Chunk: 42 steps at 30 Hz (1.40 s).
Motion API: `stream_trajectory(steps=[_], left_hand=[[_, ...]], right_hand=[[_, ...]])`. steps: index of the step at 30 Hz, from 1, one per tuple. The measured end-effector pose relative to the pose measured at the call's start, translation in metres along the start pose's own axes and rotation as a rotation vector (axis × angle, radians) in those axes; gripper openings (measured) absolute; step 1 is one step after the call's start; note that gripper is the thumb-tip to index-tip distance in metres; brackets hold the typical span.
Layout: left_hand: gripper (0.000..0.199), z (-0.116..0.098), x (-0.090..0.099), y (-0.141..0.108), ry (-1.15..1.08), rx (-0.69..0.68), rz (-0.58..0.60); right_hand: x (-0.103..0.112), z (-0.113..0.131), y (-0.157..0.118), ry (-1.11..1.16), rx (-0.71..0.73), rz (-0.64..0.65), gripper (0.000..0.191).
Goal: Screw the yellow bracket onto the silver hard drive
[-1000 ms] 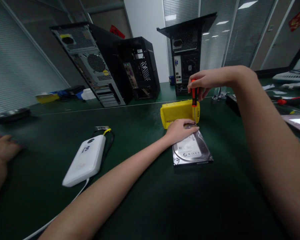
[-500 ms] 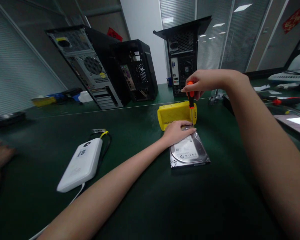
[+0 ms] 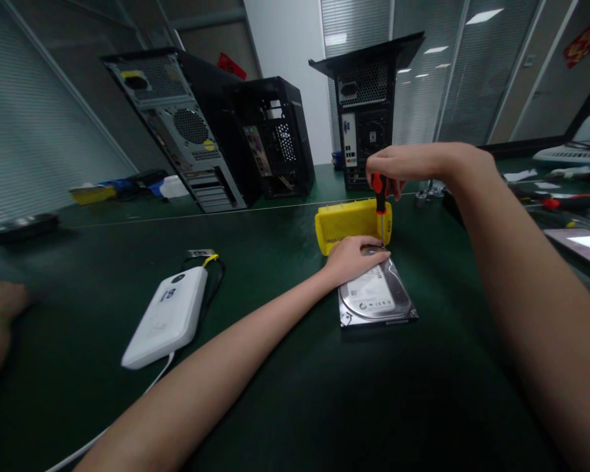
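A silver hard drive (image 3: 373, 293) with a white label lies flat on the dark green table. Over its far end rests my left hand (image 3: 353, 257), thumb and fingers spread either side of the corner, gripping it against the tabletop. My right hand (image 3: 389, 167), wrist raised, is closed from above around the handle of a red and black screwdriver (image 3: 381, 195). The screwdriver stands nearly upright with its tip at the far right corner of the drive. Whether the tip sits in a screw is too small to tell. Just behind the drive is a yellow plastic tray (image 3: 347, 223).
A white power bank (image 3: 170, 314) with a cable lies at left. Black computer cases (image 3: 368, 105) stand along the back. Another person's hand (image 3: 2, 301) rests at the far left edge. Red-handled pliers (image 3: 570, 202) lie at right.
My right hand has turned about the screwdriver, and its fingers now cover the handle's top. The left hand stays on the hard drive. The whole view has shifted slightly.
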<state>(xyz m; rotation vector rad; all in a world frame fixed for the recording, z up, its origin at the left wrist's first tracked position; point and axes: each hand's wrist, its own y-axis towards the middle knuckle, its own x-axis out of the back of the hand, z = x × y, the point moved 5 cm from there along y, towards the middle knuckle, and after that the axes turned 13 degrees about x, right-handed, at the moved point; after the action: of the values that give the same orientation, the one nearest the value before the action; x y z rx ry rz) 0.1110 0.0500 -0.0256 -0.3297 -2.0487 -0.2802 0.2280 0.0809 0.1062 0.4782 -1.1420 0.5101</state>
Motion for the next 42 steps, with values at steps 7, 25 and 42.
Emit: stream_trajectory(steps=[7,25,42], left_hand=[[0.053,-0.0003,0.0003,-0.0005,0.002,-0.003,0.004],[0.051,0.0003,0.0004,-0.0006,-0.025,-0.006,-0.004],[0.051,0.0010,-0.0001,-0.0009,-0.017,-0.025,-0.019]], right_hand=[[-0.0008,0.0085,-0.0006,0.033,0.043,0.020,0.024],[-0.0009,0.0070,-0.0001,0.024,0.046,0.016,0.033],[0.0012,0.0015,-0.0009,-0.046,0.007,-0.029,0.048]])
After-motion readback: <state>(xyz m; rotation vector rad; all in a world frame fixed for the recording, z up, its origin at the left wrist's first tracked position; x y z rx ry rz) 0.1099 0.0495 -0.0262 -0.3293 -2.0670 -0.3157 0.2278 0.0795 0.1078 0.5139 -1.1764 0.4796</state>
